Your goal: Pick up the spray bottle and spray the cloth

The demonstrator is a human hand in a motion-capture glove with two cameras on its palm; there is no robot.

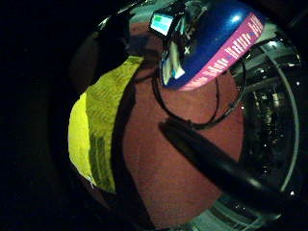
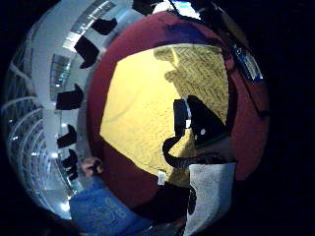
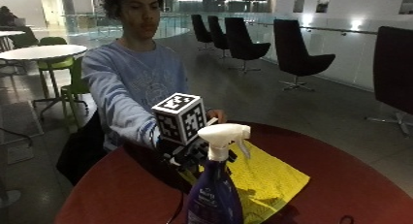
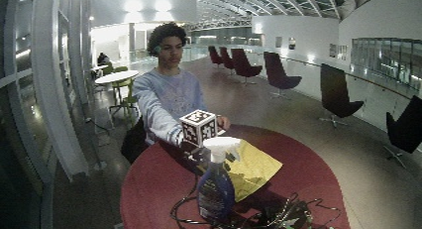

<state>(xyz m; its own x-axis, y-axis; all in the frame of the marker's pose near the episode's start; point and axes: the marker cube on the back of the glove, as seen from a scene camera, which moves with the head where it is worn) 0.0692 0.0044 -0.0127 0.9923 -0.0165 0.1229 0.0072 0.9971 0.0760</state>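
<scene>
A spray bottle (image 3: 216, 195) with a white trigger head and a blue body stands upright near the front of the round red table (image 3: 109, 185). Behind it a yellow cloth (image 3: 274, 178) lies flat on the table. My gloved right hand (image 3: 192, 158) reaches out just behind the bottle's neck, over the cloth's near edge, and I see no contact with the bottle. In the little finger side palm view the blue bottle (image 1: 216, 43) with its pink label is close by, and one black finger (image 1: 216, 163) stretches out over the table. The thumb side palm view looks down on the cloth (image 2: 142, 108).
A black cable loop (image 1: 192, 120) lies on the table beside the bottle, and more cables (image 4: 277, 216) are bunched at the table's front edge. The person's bare left hand (image 3: 216, 116) rests at the far rim. Black chairs (image 3: 293, 54) stand well behind.
</scene>
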